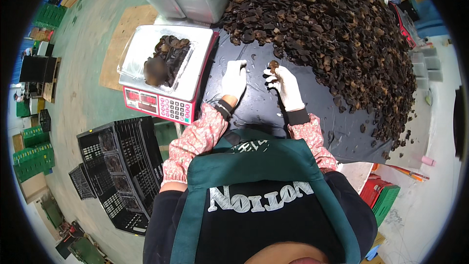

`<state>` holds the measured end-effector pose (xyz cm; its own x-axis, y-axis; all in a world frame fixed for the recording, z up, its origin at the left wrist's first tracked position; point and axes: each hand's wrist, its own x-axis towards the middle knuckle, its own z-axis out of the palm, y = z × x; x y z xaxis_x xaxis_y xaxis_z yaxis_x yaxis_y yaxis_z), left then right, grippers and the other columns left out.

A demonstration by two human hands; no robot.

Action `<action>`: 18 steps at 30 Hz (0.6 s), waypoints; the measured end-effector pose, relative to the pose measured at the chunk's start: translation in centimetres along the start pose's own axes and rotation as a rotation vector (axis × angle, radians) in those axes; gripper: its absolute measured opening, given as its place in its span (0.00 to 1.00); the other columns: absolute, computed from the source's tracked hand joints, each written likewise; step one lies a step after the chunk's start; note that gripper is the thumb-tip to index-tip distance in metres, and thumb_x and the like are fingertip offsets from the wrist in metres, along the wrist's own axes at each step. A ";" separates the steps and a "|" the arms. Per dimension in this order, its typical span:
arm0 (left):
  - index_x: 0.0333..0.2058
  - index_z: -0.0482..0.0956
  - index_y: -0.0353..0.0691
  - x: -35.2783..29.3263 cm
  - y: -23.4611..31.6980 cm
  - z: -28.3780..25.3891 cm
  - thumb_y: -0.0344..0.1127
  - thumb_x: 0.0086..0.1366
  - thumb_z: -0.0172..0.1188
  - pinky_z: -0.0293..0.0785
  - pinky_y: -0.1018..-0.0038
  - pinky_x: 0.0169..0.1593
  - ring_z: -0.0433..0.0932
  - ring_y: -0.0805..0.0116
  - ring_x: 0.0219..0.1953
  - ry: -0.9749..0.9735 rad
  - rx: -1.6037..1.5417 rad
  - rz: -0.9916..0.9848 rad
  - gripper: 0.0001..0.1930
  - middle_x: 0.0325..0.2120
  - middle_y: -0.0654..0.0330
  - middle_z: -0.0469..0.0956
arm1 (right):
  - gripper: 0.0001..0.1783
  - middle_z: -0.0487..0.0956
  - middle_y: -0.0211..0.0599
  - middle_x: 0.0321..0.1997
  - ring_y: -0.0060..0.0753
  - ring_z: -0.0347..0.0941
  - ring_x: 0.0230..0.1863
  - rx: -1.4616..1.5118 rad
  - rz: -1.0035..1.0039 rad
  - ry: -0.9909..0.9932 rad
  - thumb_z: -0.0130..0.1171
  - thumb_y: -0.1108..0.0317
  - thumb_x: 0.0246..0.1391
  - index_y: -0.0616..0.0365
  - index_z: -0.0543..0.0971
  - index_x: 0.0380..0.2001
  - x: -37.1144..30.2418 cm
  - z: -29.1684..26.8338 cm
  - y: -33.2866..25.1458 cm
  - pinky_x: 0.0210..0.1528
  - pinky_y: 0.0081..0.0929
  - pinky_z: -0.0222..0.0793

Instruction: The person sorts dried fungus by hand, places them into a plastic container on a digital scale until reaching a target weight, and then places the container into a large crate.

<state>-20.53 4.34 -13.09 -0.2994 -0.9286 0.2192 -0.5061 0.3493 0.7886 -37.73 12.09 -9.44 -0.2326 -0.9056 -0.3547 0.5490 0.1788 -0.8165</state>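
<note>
While pinching a small brown piece [274, 64] between thumb and fingers, pointing far and slightly left with the gloved right hand [287, 85], with a narrow grip and bent fingers. Held at that hand's far-left tip (too small and rounded to tell any long axis), to the right of the left hand [234, 80], with a strip of dark worktop [259, 85] between. Near, too, to the near-left edge of the brown heap [317, 19]; nearer to that heap with the right hand, nearer to the scale [154, 99] and its dark clump [172, 57] with the left. With the left hand, pointing far and slightly right, fingers folded close together, back of the hand mostly upward; cannot tell from here whether gripping anything.
</note>
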 end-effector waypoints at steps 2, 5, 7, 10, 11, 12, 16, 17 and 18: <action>0.54 0.71 0.45 0.8 0.6 0.8 0.37 0.64 0.56 0.76 0.61 0.47 0.76 0.49 0.46 -0.078 0.108 -0.020 0.19 0.48 0.50 0.71 | 0.14 0.83 0.43 0.40 0.24 0.75 0.30 -0.077 -0.027 0.051 0.50 0.66 0.63 0.64 0.75 0.47 -0.4 -0.7 -0.2 0.32 0.22 0.72; 0.57 0.70 0.46 2.1 1.7 2.0 0.38 0.64 0.57 0.76 0.60 0.46 0.76 0.49 0.46 -0.107 0.238 -0.010 0.22 0.47 0.48 0.71 | 0.14 0.83 0.41 0.39 0.20 0.74 0.28 -0.146 -0.061 0.092 0.49 0.66 0.63 0.64 0.75 0.47 -0.6 -1.4 -0.6 0.30 0.19 0.70; 0.52 0.70 0.43 3.4 2.3 2.7 0.40 0.64 0.57 0.76 0.58 0.45 0.77 0.48 0.45 -0.198 0.344 -0.022 0.18 0.46 0.48 0.72 | 0.15 0.83 0.41 0.40 0.20 0.74 0.29 -0.176 -0.084 0.105 0.50 0.66 0.64 0.65 0.75 0.47 -0.9 -1.7 -0.8 0.30 0.18 0.69; 0.42 0.71 0.40 5.5 2.2 3.2 0.40 0.67 0.51 0.76 0.55 0.43 0.78 0.44 0.43 -0.278 0.466 0.015 0.11 0.44 0.45 0.74 | 0.14 0.83 0.40 0.39 0.18 0.73 0.28 -0.190 -0.102 0.105 0.49 0.66 0.64 0.64 0.75 0.45 -0.9 -1.5 -1.1 0.30 0.17 0.68; 0.42 0.71 0.39 6.1 2.0 3.3 0.38 0.68 0.49 0.76 0.54 0.43 0.79 0.44 0.43 -0.303 0.482 -0.005 0.11 0.44 0.44 0.74 | 0.13 0.83 0.39 0.38 0.18 0.73 0.28 -0.195 -0.107 0.092 0.49 0.65 0.64 0.63 0.75 0.45 -0.8 -1.2 -1.2 0.31 0.17 0.68; 0.43 0.72 0.38 6.8 2.0 3.3 0.37 0.68 0.47 0.76 0.54 0.43 0.79 0.43 0.42 -0.325 0.494 -0.028 0.11 0.44 0.43 0.74 | 0.14 0.82 0.37 0.38 0.18 0.73 0.29 -0.183 -0.122 0.070 0.51 0.64 0.65 0.63 0.76 0.46 -0.5 -1.1 -1.1 0.31 0.17 0.68; 0.42 0.74 0.35 6.0 1.7 2.8 0.34 0.68 0.44 0.77 0.52 0.41 0.80 0.40 0.37 -0.347 0.526 0.084 0.12 0.39 0.39 0.77 | 0.13 0.81 0.31 0.36 0.16 0.71 0.29 -0.314 -0.118 0.048 0.53 0.64 0.65 0.61 0.78 0.45 -0.4 0.5 -2.0 0.32 0.16 0.68; 0.41 0.75 0.36 5.1 0.9 2.4 0.35 0.68 0.45 0.77 0.52 0.42 0.80 0.41 0.38 -0.342 0.482 0.100 0.12 0.38 0.41 0.78 | 0.12 0.80 0.29 0.35 0.15 0.70 0.29 -0.363 -0.124 -0.013 0.53 0.66 0.64 0.61 0.80 0.44 -0.3 1.9 -2.6 0.33 0.15 0.67; 0.41 0.76 0.38 4.3 2.4 2.4 0.36 0.67 0.46 0.76 0.55 0.44 0.80 0.43 0.40 -0.359 0.357 0.076 0.12 0.37 0.44 0.79 | 0.12 0.80 0.28 0.35 0.14 0.69 0.29 -0.437 -0.175 -0.040 0.53 0.67 0.64 0.62 0.80 0.44 0.0 2.7 -3.4 0.33 0.14 0.66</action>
<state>-25.00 1.50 -11.65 -0.5729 -0.8196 0.0079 -0.6982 0.4931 0.5189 -37.42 10.45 -5.47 -0.2554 -0.9492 -0.1836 0.1124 0.1594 -0.9808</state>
